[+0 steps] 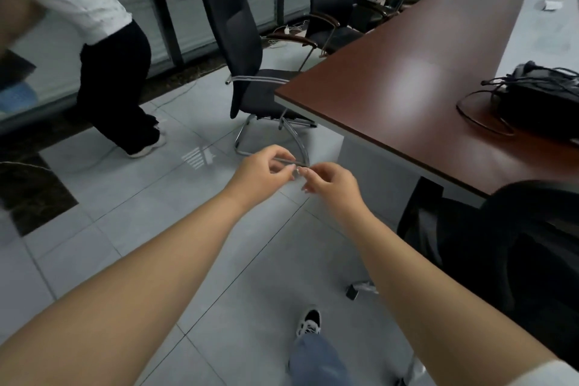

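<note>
Nearest I see my sneaker (309,321) on grey floor tiles, with a black swivel chair (517,254) at right. Both hands are held mid-air above the floor. The left hand (261,171) pinches one end of a thin stick (289,162) and the right hand (330,183) pinches the other. The stick is slim, grey, metallic, pen-like and roughly level. Beyond is a brown table (407,88) carrying a black bag (539,103), contents hidden, cables around it. Farther off I see a black cantilever chair (247,50) and a person (103,41) mid-stride at left.

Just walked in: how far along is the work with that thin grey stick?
Done: the thin grey stick is picked up, clear of the brown wooden table. In hand: left hand and right hand pinch its ends above the tiled floor. Left: putting it anywhere; none shows yet.
</note>
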Available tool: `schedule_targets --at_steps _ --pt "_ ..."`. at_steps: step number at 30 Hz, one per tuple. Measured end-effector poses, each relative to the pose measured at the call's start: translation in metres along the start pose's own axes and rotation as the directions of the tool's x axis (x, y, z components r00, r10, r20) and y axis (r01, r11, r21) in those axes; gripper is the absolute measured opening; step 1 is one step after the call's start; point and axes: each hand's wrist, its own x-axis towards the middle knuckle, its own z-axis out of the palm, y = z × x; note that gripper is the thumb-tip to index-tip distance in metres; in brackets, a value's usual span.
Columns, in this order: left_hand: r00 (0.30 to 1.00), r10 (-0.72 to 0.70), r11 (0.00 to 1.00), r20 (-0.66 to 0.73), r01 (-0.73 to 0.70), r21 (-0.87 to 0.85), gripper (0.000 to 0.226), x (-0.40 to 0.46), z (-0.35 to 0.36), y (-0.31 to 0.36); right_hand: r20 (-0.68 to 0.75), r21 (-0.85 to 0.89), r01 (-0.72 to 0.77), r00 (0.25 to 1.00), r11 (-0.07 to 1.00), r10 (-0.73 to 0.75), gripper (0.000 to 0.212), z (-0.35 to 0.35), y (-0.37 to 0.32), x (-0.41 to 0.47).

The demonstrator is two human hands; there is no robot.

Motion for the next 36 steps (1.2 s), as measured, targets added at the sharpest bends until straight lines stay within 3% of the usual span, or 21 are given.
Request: schedule_targets --at_steps 8,15,18,27,36 --pt "0.995 -0.058 0.998 -0.079 0.056 -0.025 0.015 0.132 -0.035 -0.007 0.016 -0.004 0.022 1.0 1.0 -0.022 0.019 0.01 -0.024 0.14" --pt "0.989 0.046 0.996 -0.14 -0.056 -0.064 0.019 0.265 -0.069 0.018 -0.086 0.064 0.065 0.995 0.996 -0.06 0.017 0.003 -0.073 0.269" --pt "0.987 0.097 0.991 -0.126 -0.108 -0.085 0.009 0.306 -0.083 0.021 -0.108 0.065 0.082 0.991 0.995 -0.075 0.016 0.005 -0.087 0.301" --pt "0.979 0.202 0.973 0.003 -0.201 -0.116 0.006 0.43 -0.154 -0.014 -0.29 0.004 0.04 0.956 0.999 -0.037 0.018 0.047 -0.122 0.408" --pt "0.984 0.158 0.98 0.084 -0.145 -0.135 0.007 0.514 -0.228 -0.069 -0.322 0.065 -0.061 0.943 0.996 0.079 0.023 0.123 -0.149 0.493"
